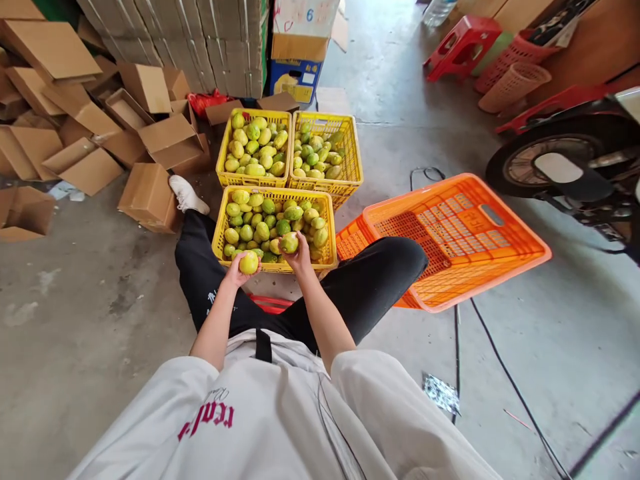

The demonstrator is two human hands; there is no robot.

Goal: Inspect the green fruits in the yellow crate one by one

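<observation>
My left hand [238, 271] is wrapped round a smooth yellow fruit [249, 263], held low over the near rim of the front crate. In my right hand [301, 255] is a greener, yellow-tinged fruit [289, 243], gripped above the pile. The front yellow crate [217, 233] stands between my knees, filled with several oval green and yellow fruits [261, 231] of an exact kind I cannot tell. Behind it stand a left yellow crate [253, 180] and a right yellow crate [353, 163], both holding similar fruit.
A large orange crate [500, 277] lies tilted beside my right knee. Brown cardboard boxes [150, 193] are heaped at the left. A motorbike wheel [540, 157], a red stool [463, 47] and pink baskets [515, 83] stand at the right. Black cables [505, 363] run across the floor.
</observation>
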